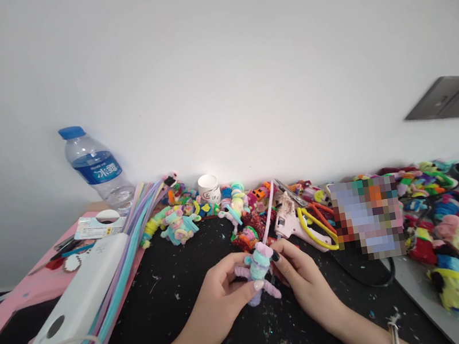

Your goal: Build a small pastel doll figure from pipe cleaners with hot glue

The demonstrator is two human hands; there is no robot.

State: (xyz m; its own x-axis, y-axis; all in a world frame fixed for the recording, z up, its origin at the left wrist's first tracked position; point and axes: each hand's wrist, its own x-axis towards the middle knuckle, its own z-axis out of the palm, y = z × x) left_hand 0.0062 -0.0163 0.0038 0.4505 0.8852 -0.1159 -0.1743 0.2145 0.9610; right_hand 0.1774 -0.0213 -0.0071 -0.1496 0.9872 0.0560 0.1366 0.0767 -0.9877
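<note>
A small pastel pipe-cleaner figure (261, 261) in mint, pink and lilac is held upright over the black mat. My left hand (222, 289) is closed around its lower body, with the thumb pressed on its front. At the right of its head, my right hand (301, 277) pinches the figure between thumb and fingers; the exact spot gripped is partly hidden. A long pink pipe cleaner (269, 212) sticks up from the top of the figure. Behind it lies a red and green fuzzy figure (248, 236).
A pale pink glue gun (287, 218) and yellow-handled scissors (317, 228) lie beyond my right hand. Loose pipe cleaners (119, 276) and a white power bank (81, 294) are at left. A water bottle (95, 164) and a white cup (209, 188) stand by the wall.
</note>
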